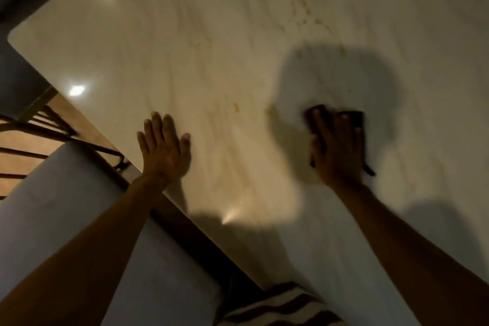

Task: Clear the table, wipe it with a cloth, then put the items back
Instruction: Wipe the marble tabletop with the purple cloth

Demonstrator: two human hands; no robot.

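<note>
A pale marble-look table (pixel 238 34) fills most of the head view, with faint yellowish specks and streaks on its top. My right hand (pixel 337 145) lies flat with straight fingers on a dark cloth (pixel 357 118), pressing it against the tabletop at centre right; the picture is blurred there. My left hand (pixel 164 149) rests palm down, fingers spread, on the table close to its left edge and holds nothing.
A grey padded chair seat (pixel 66 219) sits against the table's left edge. Behind it are dark metal chair rails (pixel 39 130) over a wooden floor. Striped fabric (pixel 277 304) shows at the bottom edge. A rounded table corner (pixel 13 37) lies far left.
</note>
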